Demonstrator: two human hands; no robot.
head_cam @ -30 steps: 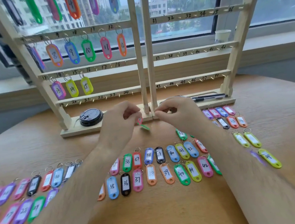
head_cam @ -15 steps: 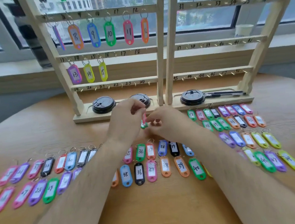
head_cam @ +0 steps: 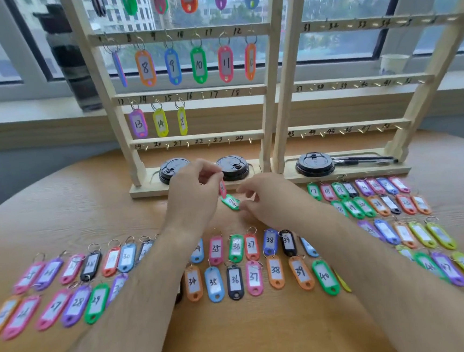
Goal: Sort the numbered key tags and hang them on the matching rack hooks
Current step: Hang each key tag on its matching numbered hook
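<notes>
Parted a little since half a second ago, the two grips are no longer joined over the pair of tags just in front of the rack [head_cam: 209,94].

A pink tag [head_cam: 222,188] is pinched in the fingertips of the left grip [head_cam: 193,196] and held upright, close to the rack's base. A green tag [head_cam: 230,202] lies flat on the bench [head_cam: 239,338] directly below it. The right grip [head_cam: 266,198] is curled beside the green tag's ring, but it cannot be told whether the ring is grasped.

On the rack's left half, tags are hung along the top bar and on the second bar through 12. Tags 13, 14 and 15 are hung on the third. Hooks 16 to 24 are bare, and no tag is seen on the rack's right half [head_cam: 357,84]. Less than a third of the work is judged done. Hook 16 is probably next, though neither handled tag's number can be read with certainty. The many loose tags [head_cam: 235,280] are laid in rows in front of the rack, from its far left to its far right.

Three black lids are set in the rack's base tray. The first lid [head_cam: 172,169] and the second lid [head_cam: 233,168] sit under the left half. The third lid [head_cam: 314,164] sits under the right half, with pens [head_cam: 364,160] laid beside it. A cup [head_cam: 393,63] stands on the sill behind the rack's right side, and its contents are hidden.
</notes>
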